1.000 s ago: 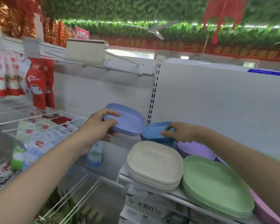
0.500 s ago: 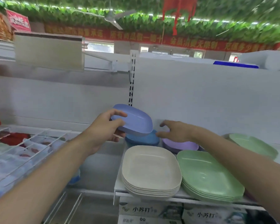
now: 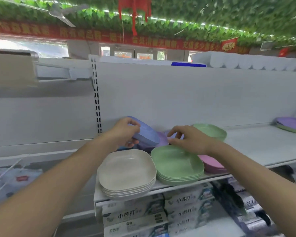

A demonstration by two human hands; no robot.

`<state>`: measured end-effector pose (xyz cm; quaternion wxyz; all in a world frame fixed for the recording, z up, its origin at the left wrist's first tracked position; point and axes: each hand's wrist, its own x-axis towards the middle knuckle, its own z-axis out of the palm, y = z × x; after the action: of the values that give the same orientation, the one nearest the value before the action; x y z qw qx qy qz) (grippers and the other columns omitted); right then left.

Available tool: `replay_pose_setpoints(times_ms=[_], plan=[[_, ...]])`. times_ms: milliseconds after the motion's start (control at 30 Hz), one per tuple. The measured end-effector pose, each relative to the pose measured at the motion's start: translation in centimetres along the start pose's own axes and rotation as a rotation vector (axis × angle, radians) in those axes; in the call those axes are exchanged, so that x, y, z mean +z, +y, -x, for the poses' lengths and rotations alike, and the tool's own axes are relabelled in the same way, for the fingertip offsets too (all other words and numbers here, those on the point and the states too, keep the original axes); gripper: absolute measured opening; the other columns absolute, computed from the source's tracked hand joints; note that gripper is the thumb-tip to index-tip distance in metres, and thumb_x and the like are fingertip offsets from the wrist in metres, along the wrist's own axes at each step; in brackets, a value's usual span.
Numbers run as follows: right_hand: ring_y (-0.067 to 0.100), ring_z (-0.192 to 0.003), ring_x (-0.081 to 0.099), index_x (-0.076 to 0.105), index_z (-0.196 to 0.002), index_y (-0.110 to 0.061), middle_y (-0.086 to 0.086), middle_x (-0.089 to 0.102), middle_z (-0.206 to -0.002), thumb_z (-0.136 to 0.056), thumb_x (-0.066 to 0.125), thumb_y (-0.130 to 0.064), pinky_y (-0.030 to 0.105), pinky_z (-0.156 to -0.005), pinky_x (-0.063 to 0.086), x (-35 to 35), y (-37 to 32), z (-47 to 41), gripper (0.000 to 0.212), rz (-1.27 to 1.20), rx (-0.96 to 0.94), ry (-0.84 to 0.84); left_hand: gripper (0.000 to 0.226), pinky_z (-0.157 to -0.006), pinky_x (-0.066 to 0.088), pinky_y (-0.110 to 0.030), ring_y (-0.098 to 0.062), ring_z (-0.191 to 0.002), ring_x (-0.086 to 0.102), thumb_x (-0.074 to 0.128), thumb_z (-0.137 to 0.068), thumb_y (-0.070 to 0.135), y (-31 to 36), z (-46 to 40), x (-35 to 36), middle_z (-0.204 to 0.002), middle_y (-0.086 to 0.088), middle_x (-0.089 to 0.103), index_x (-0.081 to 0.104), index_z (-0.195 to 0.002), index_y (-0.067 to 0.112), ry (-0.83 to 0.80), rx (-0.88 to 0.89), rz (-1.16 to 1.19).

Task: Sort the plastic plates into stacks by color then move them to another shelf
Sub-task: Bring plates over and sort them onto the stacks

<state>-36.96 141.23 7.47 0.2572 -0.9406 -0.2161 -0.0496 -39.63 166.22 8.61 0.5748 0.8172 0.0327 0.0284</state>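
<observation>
Plates shift: the left hand [image 3: 125, 132], gripping a blue plate [image 3: 144, 134], has swung it right over the purple ones [image 3: 161, 139], beyond the beige stack [image 3: 126, 170] at twelve o'clock; the right hand [image 3: 188, 140], fingers loosely spread, now reaches there, so sorting continues.

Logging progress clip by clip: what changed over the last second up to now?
The left hand keeps its grip on the blue plate and has carried it right and down, over the purple plate. The right hand left the darker blue plate and now reaches at the purple one. The cream stack and green stack stayed put.
</observation>
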Motion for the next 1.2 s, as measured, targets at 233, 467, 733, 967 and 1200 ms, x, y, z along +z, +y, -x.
replay_pose_setpoints(times_ms=[233, 467, 733, 967, 1200], plan=[[-0.001, -0.071, 0.057, 0.069, -0.106, -0.035, -0.011, 0.069, -0.092, -0.095, 0.064, -0.04, 0.021, -0.069, 0.044, -1.3, 1.5, 1.0, 0.013, -0.065, -0.077, 0.049, 0.032, -0.049, 0.046, -0.027, -0.027, -0.06, 0.058, 0.056, -0.098, 0.011, 0.7, -2.8, 2.6, -0.089, -0.015, 0.058, 0.05, -0.129, 0.01, 0.012, -0.032, -0.043], [-0.007, -0.062, 0.054, 0.07, -0.113, -0.031, -0.011, 0.066, -0.091, -0.098, 0.064, -0.036, 0.012, -0.062, 0.04, -2.8, 3.1, -0.4, 0.016, -0.107, -0.202, 0.026, 0.034, -0.057, 0.042, -0.031, -0.027, -0.063, 0.054, 0.061, -0.097, 0.025, 1.0, -4.2, 3.4, -0.088, -0.018, 0.061, 0.042, -0.115, 0.004, 0.058, -0.128, -0.487], [-0.006, -0.063, 0.056, 0.069, -0.111, -0.037, -0.014, 0.065, -0.094, -0.098, 0.062, -0.041, 0.017, -0.064, 0.04, -3.0, 4.5, -1.8, 0.014, -0.137, -0.228, 0.0, 0.029, -0.058, 0.032, -0.03, -0.021, -0.064, 0.043, 0.067, -0.09, 0.032, 0.9, -4.9, 4.0, -0.074, -0.004, 0.051, 0.049, -0.078, 0.013, 0.009, -0.122, -0.843], [-0.001, -0.065, 0.058, 0.071, -0.108, -0.036, -0.014, 0.065, -0.095, -0.099, 0.063, -0.04, 0.017, -0.064, 0.048, -3.4, 5.3, -0.9, 0.013, -0.149, -0.21, 0.016, 0.026, -0.089, 0.051, -0.03, -0.014, -0.098, 0.063, 0.076, -0.085, 0.047, -0.2, -4.6, 4.2, -0.102, 0.005, 0.068, 0.077, -0.102, 0.028, -0.102, 0.024, -0.77], [-0.002, -0.063, 0.054, 0.072, -0.102, -0.036, -0.014, 0.063, -0.09, -0.098, 0.063, -0.039, 0.018, -0.065, 0.041, -3.6, 6.1, 0.8, 0.01, -0.151, -0.176, 0.054, 0.012, -0.067, 0.044, -0.026, -0.019, -0.074, 0.059, 0.079, -0.081, 0.025, -0.3, -5.1, 4.8, -0.077, 0.005, 0.065, 0.072, -0.072, 0.03, 0.06, 0.149, -0.756]])
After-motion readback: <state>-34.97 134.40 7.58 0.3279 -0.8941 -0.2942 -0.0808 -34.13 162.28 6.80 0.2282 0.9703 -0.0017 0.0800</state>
